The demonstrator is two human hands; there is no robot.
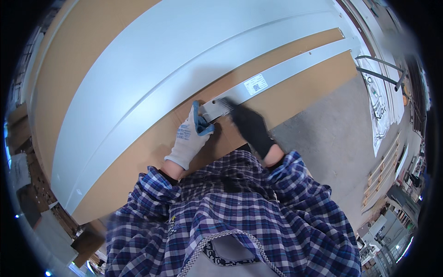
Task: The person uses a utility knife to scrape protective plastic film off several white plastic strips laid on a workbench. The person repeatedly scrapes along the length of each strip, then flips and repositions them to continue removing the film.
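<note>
A long narrow light-grey strip (287,69) with a printed label and small holes lies on brown cardboard (311,83). At its near end my left hand (192,135), in a white glove with blue-coated fingers, grips the strip's tip between thumb and fingers. My right hand (251,126), in a black glove, is blurred and lies over the strip's lower edge just right of the left hand; a comb-like pale patch shows at its fingertips, and whether it holds anything is unclear. A wide light-grey panel (155,69) with a long crease lies beyond the strip.
Grey concrete floor (325,128) shows at the right of the cardboard's edge. A dark metal tube frame (384,72) juts out near the far right corner, beside printed plastic film (377,110). A wooden slatted frame (382,169) lies farther right. Stacked material stands at the left.
</note>
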